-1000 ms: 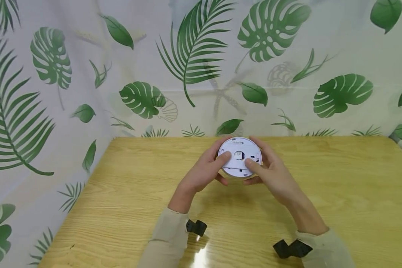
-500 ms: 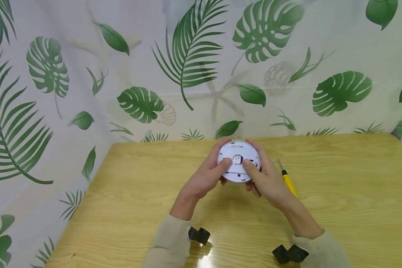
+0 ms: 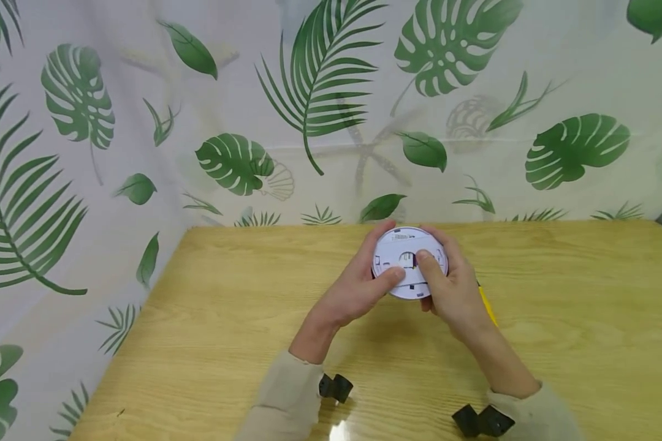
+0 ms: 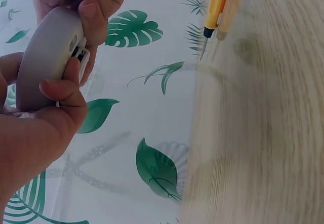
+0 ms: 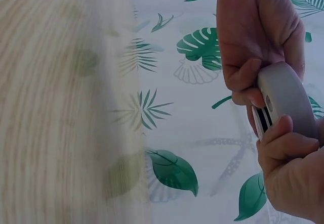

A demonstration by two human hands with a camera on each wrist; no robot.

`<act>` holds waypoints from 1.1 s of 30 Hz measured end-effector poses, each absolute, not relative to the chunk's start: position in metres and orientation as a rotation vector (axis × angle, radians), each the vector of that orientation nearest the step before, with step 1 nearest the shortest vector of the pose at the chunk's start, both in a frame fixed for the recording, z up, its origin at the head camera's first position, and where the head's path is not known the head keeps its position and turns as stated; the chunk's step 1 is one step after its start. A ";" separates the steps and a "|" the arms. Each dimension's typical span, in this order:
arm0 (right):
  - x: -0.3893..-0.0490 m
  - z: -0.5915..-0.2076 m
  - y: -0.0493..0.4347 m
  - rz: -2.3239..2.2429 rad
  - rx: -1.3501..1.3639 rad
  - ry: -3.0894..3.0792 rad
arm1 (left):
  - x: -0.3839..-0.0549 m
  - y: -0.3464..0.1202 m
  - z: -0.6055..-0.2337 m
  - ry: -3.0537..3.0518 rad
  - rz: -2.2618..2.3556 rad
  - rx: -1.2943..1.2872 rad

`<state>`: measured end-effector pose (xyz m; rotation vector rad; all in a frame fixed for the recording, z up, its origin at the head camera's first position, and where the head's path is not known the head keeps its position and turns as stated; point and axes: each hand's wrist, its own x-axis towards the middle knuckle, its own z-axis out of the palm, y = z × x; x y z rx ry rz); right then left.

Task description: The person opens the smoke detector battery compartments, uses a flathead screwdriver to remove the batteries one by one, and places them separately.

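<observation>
Both hands clamped on white disc, thumbs working on its face

Head: left hand [image 3: 355, 291] and right hand [image 3: 456, 293] together on the white disc [image 3: 396, 247], apparently held up off the far part of the worktop [image 3: 226, 294]. Slotted face tipped toward the wearer, probably to keep the central opening [image 3: 406, 260] in sight. Fingers go round behind the rim, thumbs in front; likely support at the back so the thumbs can press or steady. Left thumb [image 3: 387, 280] at the opening's lower edge, right thumb [image 3: 429, 264] at its right edge. Yellow screwdriver [image 3: 488, 306] lies beside the right hand, mostly hidden by it; presumably set down to free both hands. Versus half a second ago: thumbs were roughly level either side of the opening; now right one is higher, left one lower and further in, a slot on the left uncovered. Disc sits further right in view; screwdriver shaft showed then, covered now.

Left wrist: disc seen edge-on, thick body; left hand curled round the near rim, right hand gripping the upper end. Screwdriver well apart from the disc, shaft visible.

Right wrist: same two-handed grip, right hand below, left above. Dark gaps on the face side, can't tell what they are.
</observation>
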<state>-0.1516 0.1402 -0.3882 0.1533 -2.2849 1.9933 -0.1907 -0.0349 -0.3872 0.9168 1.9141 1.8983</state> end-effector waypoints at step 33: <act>-0.153 -0.385 0.155 1.383 0.538 -2.779 | -0.193 -0.041 -0.393 2.367 1.497 0.892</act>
